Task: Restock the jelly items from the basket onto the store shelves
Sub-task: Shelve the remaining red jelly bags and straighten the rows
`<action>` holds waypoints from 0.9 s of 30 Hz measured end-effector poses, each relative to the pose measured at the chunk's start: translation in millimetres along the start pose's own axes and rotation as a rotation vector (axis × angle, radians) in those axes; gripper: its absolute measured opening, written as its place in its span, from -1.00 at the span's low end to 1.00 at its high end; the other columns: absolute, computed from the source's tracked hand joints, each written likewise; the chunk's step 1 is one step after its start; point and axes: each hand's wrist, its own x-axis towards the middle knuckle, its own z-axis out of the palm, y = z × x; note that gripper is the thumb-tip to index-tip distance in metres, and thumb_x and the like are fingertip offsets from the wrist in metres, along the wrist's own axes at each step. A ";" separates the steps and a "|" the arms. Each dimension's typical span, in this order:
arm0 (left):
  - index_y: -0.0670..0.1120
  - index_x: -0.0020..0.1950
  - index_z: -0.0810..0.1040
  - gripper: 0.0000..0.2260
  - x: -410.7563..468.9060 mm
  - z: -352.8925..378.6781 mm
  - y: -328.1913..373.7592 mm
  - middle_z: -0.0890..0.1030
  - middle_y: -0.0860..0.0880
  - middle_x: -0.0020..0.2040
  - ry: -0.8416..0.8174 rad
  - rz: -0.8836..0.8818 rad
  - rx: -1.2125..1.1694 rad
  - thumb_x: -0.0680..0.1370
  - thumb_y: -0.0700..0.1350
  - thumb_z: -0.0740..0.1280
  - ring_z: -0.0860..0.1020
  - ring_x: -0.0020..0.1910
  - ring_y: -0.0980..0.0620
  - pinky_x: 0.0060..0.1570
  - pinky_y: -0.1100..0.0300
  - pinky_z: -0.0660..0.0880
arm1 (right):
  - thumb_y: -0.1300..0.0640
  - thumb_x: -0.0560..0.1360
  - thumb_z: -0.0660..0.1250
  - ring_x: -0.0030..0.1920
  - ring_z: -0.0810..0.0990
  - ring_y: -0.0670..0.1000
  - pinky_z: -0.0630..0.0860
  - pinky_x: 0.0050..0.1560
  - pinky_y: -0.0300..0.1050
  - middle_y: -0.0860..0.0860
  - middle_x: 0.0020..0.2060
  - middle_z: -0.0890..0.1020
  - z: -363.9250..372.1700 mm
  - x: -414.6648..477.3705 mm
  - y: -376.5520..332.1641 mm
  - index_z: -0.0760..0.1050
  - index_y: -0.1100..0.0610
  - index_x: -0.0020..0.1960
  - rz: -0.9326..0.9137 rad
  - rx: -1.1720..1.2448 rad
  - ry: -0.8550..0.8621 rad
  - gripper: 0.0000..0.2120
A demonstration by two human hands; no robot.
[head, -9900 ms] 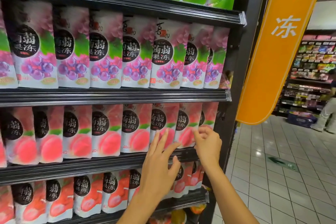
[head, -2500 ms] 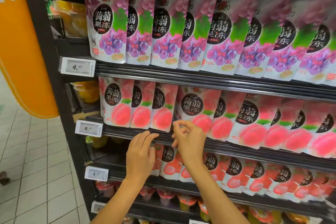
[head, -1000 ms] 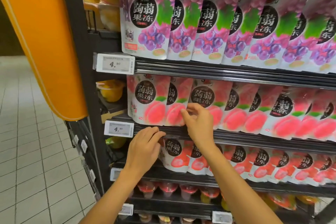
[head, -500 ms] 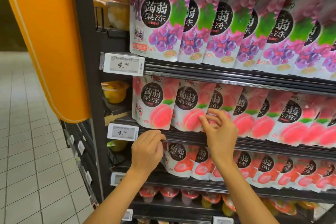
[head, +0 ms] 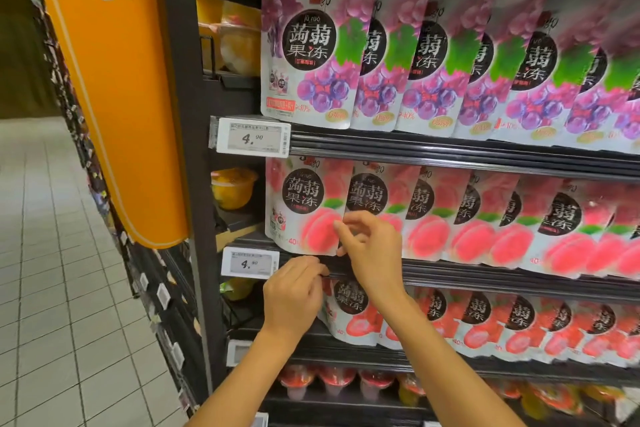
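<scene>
The right hand (head: 374, 250) seemingly pinches the leftmost peach pouch (head: 299, 199).

Left forearm (head: 244, 371) and right forearm (head: 448, 360) rise from bottom centre, converging. Left grip (head: 294, 295) mid-frame, back to camera, fingers curled, tips at shelf rail (head: 485, 279); palm side hidden. Right grip (head: 372, 250) just above-right, forefinger and thumb crooked at pouch (head: 304, 211) edge; pinch unclear.

Your right hand (head: 372, 250) hides the lower part of the second peach pouch (head: 372, 192); its grip cannot be made out. Grape pouches (head: 595, 80) at far right blur and are cropped.
</scene>
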 end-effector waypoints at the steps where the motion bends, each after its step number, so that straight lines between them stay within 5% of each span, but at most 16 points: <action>1: -0.10 -0.22 0.65 -0.76 0.2 -0.9 1.0 0.65 0.05 -0.23 -0.005 -0.008 -0.003 0.45 -0.31 0.21 0.58 -0.18 0.13 -0.14 0.42 0.38 | 0.05 0.50 0.44 -0.47 0.62 -0.16 0.53 -0.35 -0.33 -0.09 -0.34 0.66 -0.6 -0.1 0.6 0.63 0.11 -0.03 0.004 0.001 0.017 -0.87; 8: -0.10 -0.22 0.66 -0.76 -0.3 -5.5 0.8 0.66 0.06 -0.23 0.011 -0.009 -0.076 0.46 -0.29 0.21 0.57 -0.14 0.16 -0.09 0.44 0.42 | 0.01 0.47 0.48 -0.43 0.61 -0.18 0.56 -0.19 -0.23 -0.12 -0.44 0.64 -20.6 -1.3 10.0 0.68 0.07 -0.03 -0.008 -0.136 0.140 -0.85; 15: -0.06 -0.24 0.66 -0.74 -0.8 -5.1 2.1 0.66 0.09 -0.23 0.006 -0.037 -0.077 0.46 -0.24 0.19 0.56 -0.11 0.18 -0.10 0.45 0.42 | 0.05 0.39 0.56 -0.25 0.64 -0.29 0.52 -0.20 -0.44 -0.24 -0.34 0.64 -24.1 -5.6 12.2 0.63 -0.04 -0.10 -0.020 -0.065 0.201 -0.86; 24: 0.00 -0.25 0.61 -0.76 4.2 -10.6 11.4 0.60 0.17 -0.26 -0.047 -0.115 -0.013 0.45 -0.20 0.17 0.52 -0.26 0.21 -0.31 0.45 0.31 | 0.07 0.45 0.50 -0.44 0.63 -0.17 0.54 -0.32 -0.34 -0.22 -0.29 0.68 -29.1 -22.5 12.7 0.54 -0.22 -0.12 -0.032 -0.035 0.162 -0.79; 27: 0.02 -0.24 0.59 -0.77 6.2 -13.3 17.4 0.59 0.18 -0.27 -0.073 -0.172 0.025 0.45 -0.18 0.16 0.52 -0.29 0.20 -0.35 0.48 0.22 | 0.07 0.47 0.47 -0.40 0.64 -0.16 0.59 -0.27 -0.22 -0.20 -0.23 0.69 -31.8 -25.1 13.9 0.61 -0.11 -0.07 -0.013 -0.070 0.115 -0.91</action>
